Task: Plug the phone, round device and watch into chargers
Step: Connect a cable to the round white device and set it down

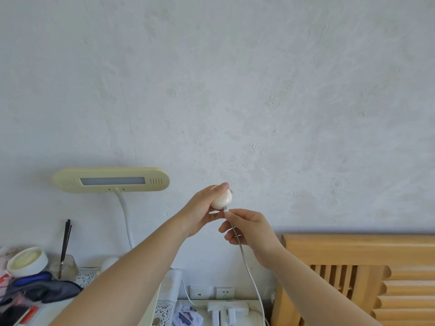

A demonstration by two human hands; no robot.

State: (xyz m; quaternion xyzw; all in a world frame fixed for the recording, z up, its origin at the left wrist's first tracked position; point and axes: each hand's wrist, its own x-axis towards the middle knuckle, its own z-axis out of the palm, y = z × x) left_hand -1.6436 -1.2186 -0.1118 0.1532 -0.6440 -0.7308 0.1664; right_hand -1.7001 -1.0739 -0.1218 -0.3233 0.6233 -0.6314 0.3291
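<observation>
I hold both hands up in front of the white wall. My left hand grips the round device, a small cream-white ball. My right hand pinches the plug end of a white charging cable right at the underside of the round device. The cable hangs down from my right hand toward a white power strip with several adapters plugged in. Neither the phone nor the watch can be made out.
A pale yellow desk lamp stands at the left on a white gooseneck. Below it a cluttered table holds a white jar, a glass with sticks and dark cloth. Wall sockets sit low. A wooden headboard fills the lower right.
</observation>
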